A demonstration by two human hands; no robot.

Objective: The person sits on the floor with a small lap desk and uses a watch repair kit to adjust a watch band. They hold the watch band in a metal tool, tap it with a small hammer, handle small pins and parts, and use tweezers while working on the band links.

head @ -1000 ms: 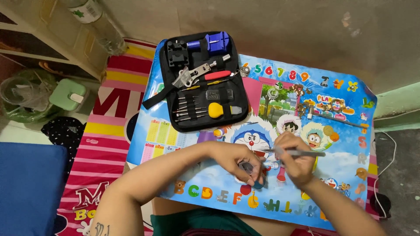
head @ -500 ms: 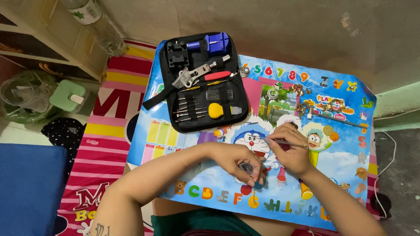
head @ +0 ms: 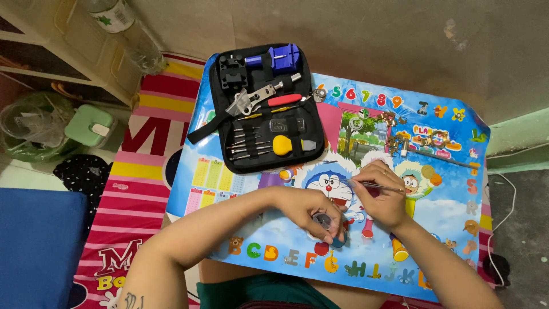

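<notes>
My left hand [head: 313, 213] grips a small round dark watch case [head: 323, 221]; my right hand [head: 382, 194] pinches thin metal tweezers [head: 374, 185] just beside it. I judge the work mid-way: the black zip tool kit [head: 263, 109] lies open beyond the case.

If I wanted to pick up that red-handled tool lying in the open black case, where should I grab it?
Take the red-handled tool by its red grip, pinching across it from above. It lies flat and roughly crosswise in the black tool case, and the handle is its thickest, most exposed part. The metal end points toward the silver wrench-like tool and sits close against it, so the handle end, toward the case's right edge, looks freer for fingers.
</notes>
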